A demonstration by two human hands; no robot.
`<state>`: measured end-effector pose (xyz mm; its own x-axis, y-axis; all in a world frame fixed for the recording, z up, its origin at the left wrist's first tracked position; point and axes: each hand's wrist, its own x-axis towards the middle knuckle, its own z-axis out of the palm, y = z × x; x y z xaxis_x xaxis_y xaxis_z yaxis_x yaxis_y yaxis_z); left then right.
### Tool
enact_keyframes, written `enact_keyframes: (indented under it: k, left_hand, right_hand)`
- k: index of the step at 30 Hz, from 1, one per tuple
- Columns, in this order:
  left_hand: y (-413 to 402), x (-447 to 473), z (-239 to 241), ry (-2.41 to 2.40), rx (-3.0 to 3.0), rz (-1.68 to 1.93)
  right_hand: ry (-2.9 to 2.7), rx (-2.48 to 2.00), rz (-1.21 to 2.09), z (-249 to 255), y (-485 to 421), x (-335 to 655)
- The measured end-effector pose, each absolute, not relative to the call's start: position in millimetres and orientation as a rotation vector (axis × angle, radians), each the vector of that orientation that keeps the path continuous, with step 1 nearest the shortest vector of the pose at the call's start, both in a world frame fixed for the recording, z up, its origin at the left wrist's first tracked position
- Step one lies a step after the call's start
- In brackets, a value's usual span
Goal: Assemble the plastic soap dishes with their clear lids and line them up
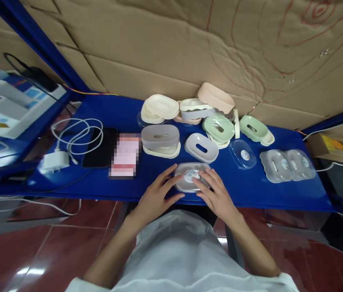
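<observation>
A grey oval soap box (pixel 186 187) with a clear lid and a round label lies at the table's front edge, between my hands. My left hand (pixel 157 192) is at its left end, fingers spread, fingertips at the rim. From the right, my right hand (pixel 215 192) reaches over the lid with its fingers apart, the fingertips close to the label. Just behind lies a grey slotted tray (pixel 202 148). A loose clear lid (pixel 242 154) with a label rests to the right of that tray. To the left, a grey soap box body (pixel 160 136) sits on a cream piece.
Cream, peach and green box parts (pixel 219 128) are heaped at the back, beside a green dish (pixel 254 129). Two joined lidded boxes (pixel 287 165) lie at right. A phone (pixel 125 156), a white cable (pixel 77 136) and a charger (pixel 56 160) occupy the left. Cardboard (pixel 159 44) walls the back.
</observation>
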<state>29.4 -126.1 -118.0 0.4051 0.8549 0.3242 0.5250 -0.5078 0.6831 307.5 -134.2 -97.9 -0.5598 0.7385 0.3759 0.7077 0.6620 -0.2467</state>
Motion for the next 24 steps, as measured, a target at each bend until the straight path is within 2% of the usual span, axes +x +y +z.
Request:
enact_keyframes:
  k: [5,11,19,24]
  left_hand:
    - [-126.7,32.6,-116.1,1.197,2.237,0.895]
    - [-126.5,32.7,-117.0,1.188,2.171,1.001]
    - [-123.6,29.9,-118.9,1.171,2.164,0.941]
    - [-123.2,27.0,-117.6,1.103,2.191,0.886]
  right_hand:
    - [-2.374,-1.139,0.144,-100.2,-133.7,311.7]
    - [-2.413,-1.122,0.015,-100.3,-141.2,304.9]
    - [-2.353,-1.196,0.001,-108.2,-154.1,295.4]
    - [-2.313,-1.295,0.198,-103.8,-150.4,305.1]
